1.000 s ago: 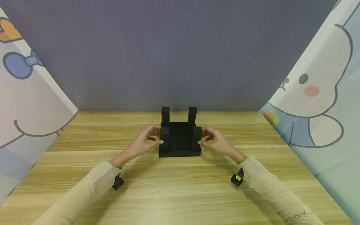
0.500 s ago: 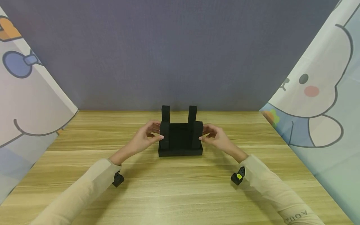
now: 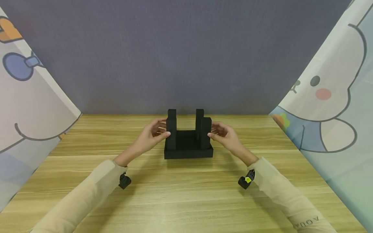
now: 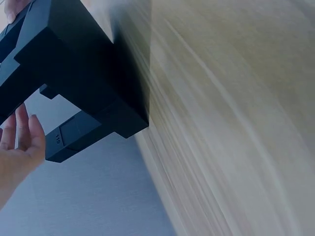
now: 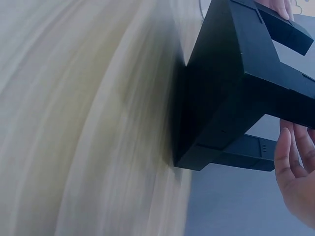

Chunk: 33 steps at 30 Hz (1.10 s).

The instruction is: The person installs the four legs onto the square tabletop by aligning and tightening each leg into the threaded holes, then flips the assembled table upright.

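Note:
A black, square, shallow base carries several upright posts at its corners, like a small upturned table. My left hand pinches the left front post, thumb on the near side and fingers behind. The right front post is gripped the same way by my right hand. Behind them stand the left rear post and the right rear post, untouched. Both wrist views show the base's near side raised off the table, its underside dark. The fingers behind the posts are partly hidden.
The wooden table lies under the piece. A grey wall panel closes off the back. Cartoon-printed curtains flank the table on both sides. A small black wrist camera hangs at each cuff.
Both hands have moved up with the front posts. The front of the base has risen, and the front posts stand higher in the head view. The rear posts have hardly moved.

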Tool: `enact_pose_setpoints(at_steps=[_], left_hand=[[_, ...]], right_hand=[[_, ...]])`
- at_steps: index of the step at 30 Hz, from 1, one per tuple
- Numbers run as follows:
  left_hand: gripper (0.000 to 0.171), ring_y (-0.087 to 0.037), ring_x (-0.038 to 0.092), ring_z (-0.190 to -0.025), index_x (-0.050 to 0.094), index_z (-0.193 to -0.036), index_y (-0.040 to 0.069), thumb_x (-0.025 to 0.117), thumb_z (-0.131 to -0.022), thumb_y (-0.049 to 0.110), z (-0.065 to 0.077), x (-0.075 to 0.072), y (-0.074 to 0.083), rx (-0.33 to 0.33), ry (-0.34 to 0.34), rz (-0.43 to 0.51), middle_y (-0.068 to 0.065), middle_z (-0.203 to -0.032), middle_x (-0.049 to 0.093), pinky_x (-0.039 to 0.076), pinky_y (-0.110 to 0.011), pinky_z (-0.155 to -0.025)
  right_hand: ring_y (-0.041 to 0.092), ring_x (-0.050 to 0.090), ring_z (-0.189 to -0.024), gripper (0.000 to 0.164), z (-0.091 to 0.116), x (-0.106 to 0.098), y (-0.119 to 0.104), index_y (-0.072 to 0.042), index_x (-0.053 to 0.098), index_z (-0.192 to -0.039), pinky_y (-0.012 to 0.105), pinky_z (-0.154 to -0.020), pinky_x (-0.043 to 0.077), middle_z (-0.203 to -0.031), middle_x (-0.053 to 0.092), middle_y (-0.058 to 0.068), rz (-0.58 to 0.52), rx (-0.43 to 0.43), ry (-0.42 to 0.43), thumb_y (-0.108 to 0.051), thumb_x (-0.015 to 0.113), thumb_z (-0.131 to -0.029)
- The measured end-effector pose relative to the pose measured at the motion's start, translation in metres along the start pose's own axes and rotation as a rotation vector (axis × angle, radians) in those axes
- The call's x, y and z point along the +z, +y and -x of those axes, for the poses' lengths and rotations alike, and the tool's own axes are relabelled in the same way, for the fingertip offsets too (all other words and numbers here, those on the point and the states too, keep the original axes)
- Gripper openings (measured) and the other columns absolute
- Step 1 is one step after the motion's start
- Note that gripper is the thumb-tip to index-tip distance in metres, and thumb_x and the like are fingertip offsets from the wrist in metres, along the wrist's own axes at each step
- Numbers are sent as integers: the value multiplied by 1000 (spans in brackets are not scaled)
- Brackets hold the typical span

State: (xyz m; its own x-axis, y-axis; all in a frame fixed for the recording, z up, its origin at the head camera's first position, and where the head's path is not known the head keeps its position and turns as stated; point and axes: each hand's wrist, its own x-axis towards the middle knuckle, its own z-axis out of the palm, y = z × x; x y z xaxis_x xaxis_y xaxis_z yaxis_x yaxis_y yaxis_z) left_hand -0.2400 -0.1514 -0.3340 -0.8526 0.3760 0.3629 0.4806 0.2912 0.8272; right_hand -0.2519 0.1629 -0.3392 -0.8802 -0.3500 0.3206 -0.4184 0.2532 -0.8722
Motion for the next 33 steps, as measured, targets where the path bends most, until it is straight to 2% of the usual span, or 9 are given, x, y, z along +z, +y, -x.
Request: enact_pose_setpoints(at_steps=[6,11,15,18,24,29,33], left_hand=[[52,-30,60,-100,39,-136,7,60,-89,14,-3,0,4,-9,16,40,-18,-119,56,50,-39,-86],[52,-23,61,-95,39,-135,7,60,-89,18,-5,0,1,18,25,86,-18,-117,56,53,-32,-77],[52,-16,61,-91,39,-135,6,60,-89,19,-7,0,-1,44,38,115,-20,-116,55,55,-32,-71],[51,-18,61,-91,40,-135,8,60,-89,18,-9,-1,-2,20,45,121,-20,-118,55,55,-34,-71],[52,-18,61,-91,37,-137,11,59,-90,15,-14,-2,-2,-47,57,142,-22,-118,53,55,-31,-73],[53,-18,61,-87,35,-139,15,57,-91,16,-18,-3,-2,-44,82,167,-19,-117,54,53,-42,-77],[53,-17,62,-79,36,-138,18,58,-90,18,-23,-3,-1,-25,97,200,-16,-112,55,53,-42,-75]], right_hand=[[8,60,-83,42,-3,-1,-7,2,50,-124,27,-69,52,-109,57,20,-74,35,12,-9,62,-86],[8,59,-82,42,-5,-2,-11,2,49,-125,27,-68,51,-110,57,16,-91,74,14,-10,62,-87],[17,60,-85,43,-8,-3,-13,0,48,-126,26,-67,50,-112,57,17,-62,100,15,-12,61,-88],[22,59,-86,42,-11,-3,-14,-1,49,-126,24,-66,49,-112,57,16,-53,113,18,-14,61,-88],[9,56,-78,41,-17,-3,-15,-1,49,-126,22,-63,47,-105,56,7,-83,122,32,-14,60,-88],[8,54,-76,42,-24,-4,-15,-3,49,-126,25,-63,47,-100,57,-1,-103,134,35,-16,60,-89],[9,54,-79,43,-28,-4,-14,-3,49,-127,25,-63,46,-100,56,-1,-116,142,37,-18,60,-89]])
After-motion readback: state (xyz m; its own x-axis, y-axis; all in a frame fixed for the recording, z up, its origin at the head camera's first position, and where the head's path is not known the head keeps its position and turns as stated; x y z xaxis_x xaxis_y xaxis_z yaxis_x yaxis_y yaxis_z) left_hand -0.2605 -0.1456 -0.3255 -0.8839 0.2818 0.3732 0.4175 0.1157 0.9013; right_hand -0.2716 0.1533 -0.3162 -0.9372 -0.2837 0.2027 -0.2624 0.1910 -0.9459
